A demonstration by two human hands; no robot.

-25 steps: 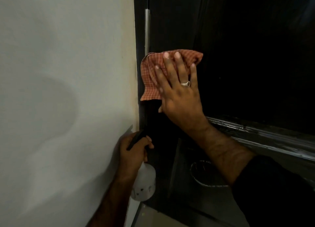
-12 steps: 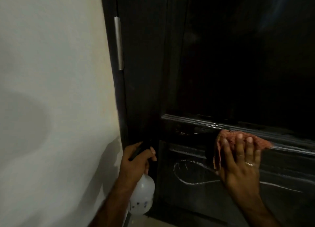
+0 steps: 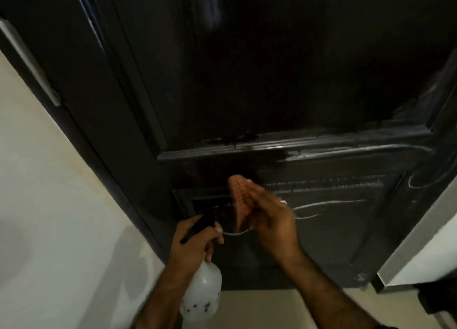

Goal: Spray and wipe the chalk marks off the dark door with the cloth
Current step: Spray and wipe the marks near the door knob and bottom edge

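The right hand (image 3: 269, 220) presses an orange checked cloth (image 3: 239, 200) flat-fingered against the door (image 3: 247, 81), at the left end of its lower panel and just below the horizontal moulding; motion blur hides whether the thumb hooks the fabric. A second ago that hand and cloth were high on the door, beside the hinge (image 3: 29, 61); half a second ago they had dropped to the moulding, right of where they are now. The cloth has since swept left across the looped chalk marks (image 3: 329, 203), which suggests wiping of the lower panel is under way, though white lines remain to the right of the hand and along the moulding. The cloth's long axis runs up the door, its folded top edge pointing at the moulding.

Just left of the cloth, the left hand (image 3: 193, 244) grips a spray bottle (image 3: 202, 291) by its black trigger head, as it did a second ago. The bottle's long axis hangs roughly upright, clear body downward, nozzle pointing up and right at the panel. Left of the door stands a pale wall (image 3: 61, 205).
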